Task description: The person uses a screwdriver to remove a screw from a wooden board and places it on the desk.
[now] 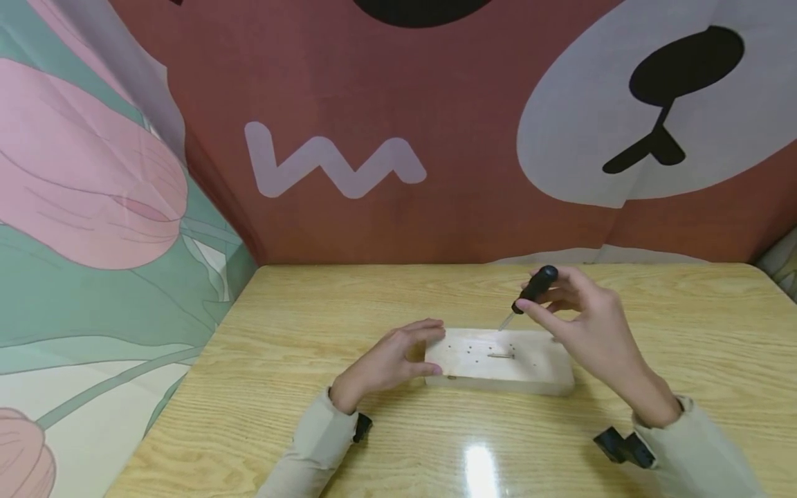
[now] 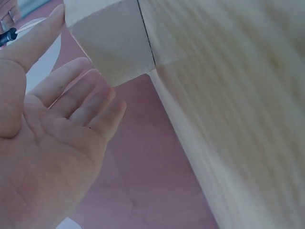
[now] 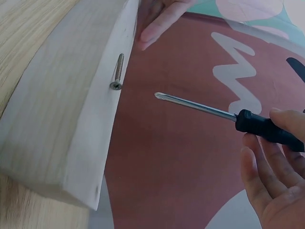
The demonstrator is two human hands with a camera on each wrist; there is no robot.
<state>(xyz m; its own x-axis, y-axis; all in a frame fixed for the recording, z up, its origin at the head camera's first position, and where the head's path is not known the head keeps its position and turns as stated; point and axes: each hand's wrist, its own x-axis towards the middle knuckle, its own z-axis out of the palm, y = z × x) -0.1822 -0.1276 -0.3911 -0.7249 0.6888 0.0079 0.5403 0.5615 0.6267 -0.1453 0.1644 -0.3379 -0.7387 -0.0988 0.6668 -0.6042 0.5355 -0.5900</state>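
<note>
A pale wooden block [image 1: 542, 353] lies on the table with several small dark holes in its top. A screw [image 1: 501, 355] lies on that top face; its cross-slotted head shows in the right wrist view. My left hand [image 1: 398, 356] holds the block's left end, thumb at the near edge and fingers at the far edge. In my right hand [image 1: 588, 318] is a Phillips screwdriver [image 1: 537, 287], pinched by its black handle between thumb and fingers. The screwdriver tilts tip-down over the block's far side. In the right wrist view its tip [image 3: 159, 96] is apart from block and screw.
The wood-grain table [image 1: 299, 325] extends around the block on all sides. Behind it hangs a reddish-brown printed cloth [image 1: 398, 228], and a floral cloth [image 1: 81, 290] covers the left side. Small black devices [image 1: 623, 446] sit at both wrists.
</note>
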